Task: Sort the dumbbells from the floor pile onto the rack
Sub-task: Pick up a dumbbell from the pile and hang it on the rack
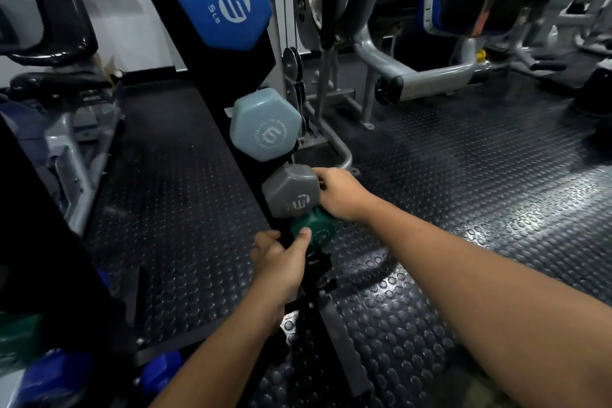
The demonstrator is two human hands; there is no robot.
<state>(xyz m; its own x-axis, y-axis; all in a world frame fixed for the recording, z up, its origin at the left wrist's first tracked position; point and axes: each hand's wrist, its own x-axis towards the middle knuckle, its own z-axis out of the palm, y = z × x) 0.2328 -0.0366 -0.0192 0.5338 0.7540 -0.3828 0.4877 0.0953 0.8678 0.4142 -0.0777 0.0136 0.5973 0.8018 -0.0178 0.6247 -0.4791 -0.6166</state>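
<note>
1. Left hand (278,258) wrapped on the black rack (246,129), thumb pressing the green dumbbell (314,230), likely steadying.
2. Right hand (341,195) fingers curled behind the gray dumbbell (289,190), seating it above the green.
</note>
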